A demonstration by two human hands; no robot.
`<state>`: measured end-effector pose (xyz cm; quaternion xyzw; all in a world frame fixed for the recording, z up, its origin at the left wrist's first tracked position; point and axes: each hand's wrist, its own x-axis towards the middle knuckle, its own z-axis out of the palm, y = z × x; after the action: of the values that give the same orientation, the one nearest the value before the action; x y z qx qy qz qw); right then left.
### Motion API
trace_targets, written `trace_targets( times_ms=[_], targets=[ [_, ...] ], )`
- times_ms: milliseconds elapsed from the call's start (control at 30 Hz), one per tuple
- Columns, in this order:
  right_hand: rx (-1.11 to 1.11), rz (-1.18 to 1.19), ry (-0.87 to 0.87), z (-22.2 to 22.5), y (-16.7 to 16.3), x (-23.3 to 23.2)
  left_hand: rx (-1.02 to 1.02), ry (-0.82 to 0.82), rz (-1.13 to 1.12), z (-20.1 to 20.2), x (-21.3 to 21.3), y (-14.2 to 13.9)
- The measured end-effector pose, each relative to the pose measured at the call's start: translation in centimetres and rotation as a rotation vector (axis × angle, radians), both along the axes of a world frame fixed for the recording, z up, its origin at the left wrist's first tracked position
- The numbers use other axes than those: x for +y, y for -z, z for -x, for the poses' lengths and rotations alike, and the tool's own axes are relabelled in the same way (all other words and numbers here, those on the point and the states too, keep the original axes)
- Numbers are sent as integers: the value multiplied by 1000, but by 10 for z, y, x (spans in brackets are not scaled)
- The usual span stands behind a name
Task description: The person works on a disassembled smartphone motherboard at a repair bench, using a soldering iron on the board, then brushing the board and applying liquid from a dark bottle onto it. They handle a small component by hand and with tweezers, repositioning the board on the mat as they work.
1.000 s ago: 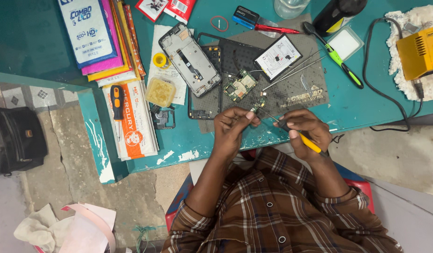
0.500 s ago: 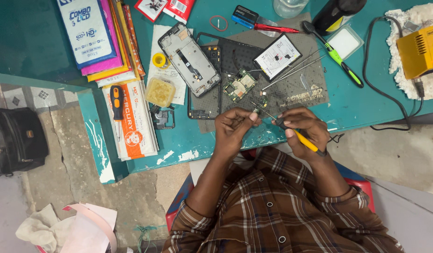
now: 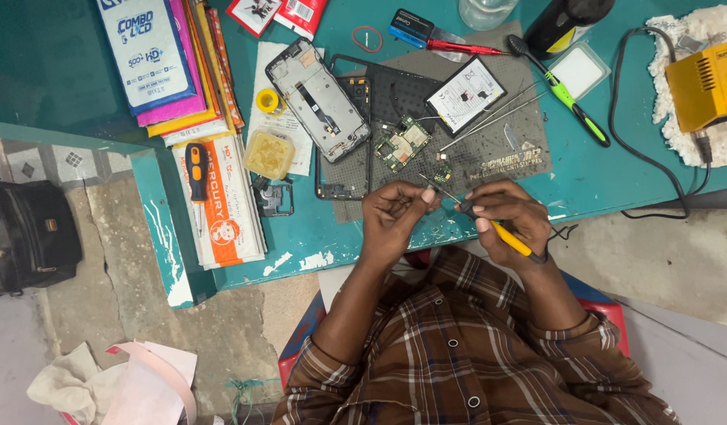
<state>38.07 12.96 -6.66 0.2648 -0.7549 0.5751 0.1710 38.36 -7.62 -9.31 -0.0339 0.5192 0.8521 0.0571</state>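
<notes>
Teal desk (image 3: 599, 177) edge — left hand (image 3: 391, 216) pinches tiny part, too small to tell; right hand (image 3: 509, 216) clamped on yellow-handled tool (image 3: 511, 238), tip meeting left fingertips. Just beyond: circuit board (image 3: 403, 143) on grey mat (image 3: 521, 149), phone frame (image 3: 320, 98), tweezers (image 3: 489, 118), green brush (image 3: 564, 94) — nothing between.

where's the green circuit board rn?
In the head view, the green circuit board lies on the grey work mat, between the opened phone frame and the white-faced battery, just beyond the left hand.

Teal workbench (image 3: 615, 169), grey repair mat (image 3: 395, 94), packet stack (image 3: 163, 63), yellow soldering station (image 3: 706, 83)
</notes>
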Motion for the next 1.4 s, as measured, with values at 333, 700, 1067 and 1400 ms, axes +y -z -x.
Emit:
trace_targets(
  times_ms=[333, 700, 1067, 1400],
  targets=[
    [0, -5, 7, -1, 2, -1, -8, 0, 19, 0, -2, -5],
    [-78, 291, 8, 1, 3, -4, 23, 12, 30, 3, -6, -4],
    [-225, 248, 118, -7, 20, 6, 272, 115, 443, -6, 2, -32],
    [-281, 327, 124, -9, 27, 13, 178, 49, 316, -9, 3, -27]
  ],
)
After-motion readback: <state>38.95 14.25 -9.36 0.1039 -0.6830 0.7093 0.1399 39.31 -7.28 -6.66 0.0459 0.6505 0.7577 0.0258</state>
